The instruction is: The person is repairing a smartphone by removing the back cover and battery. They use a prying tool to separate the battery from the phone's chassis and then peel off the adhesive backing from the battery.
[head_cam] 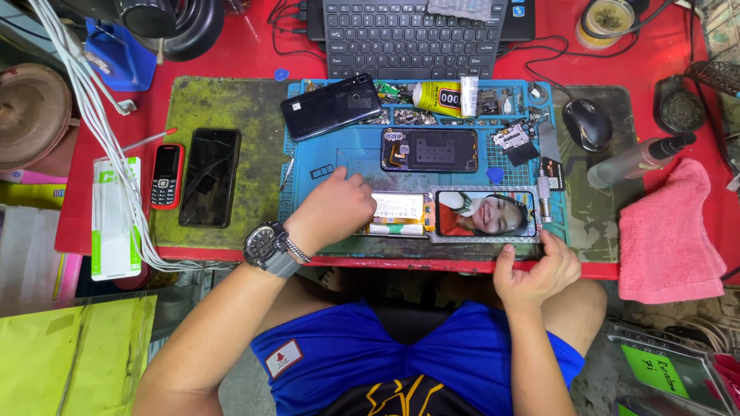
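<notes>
On the red surface (254, 54) lies a blue rubber work mat (351, 154). At its near edge a lit phone screen in a silver frame (486, 214) rests, with a flat gold battery (397, 213) just to its left. The left hand (331, 212) lies on the battery; the right hand (537, 270) touches the frame's near edge. Behind them an opened black phone body (429, 149) lies, and farther back a black keyboard (412, 35).
</notes>
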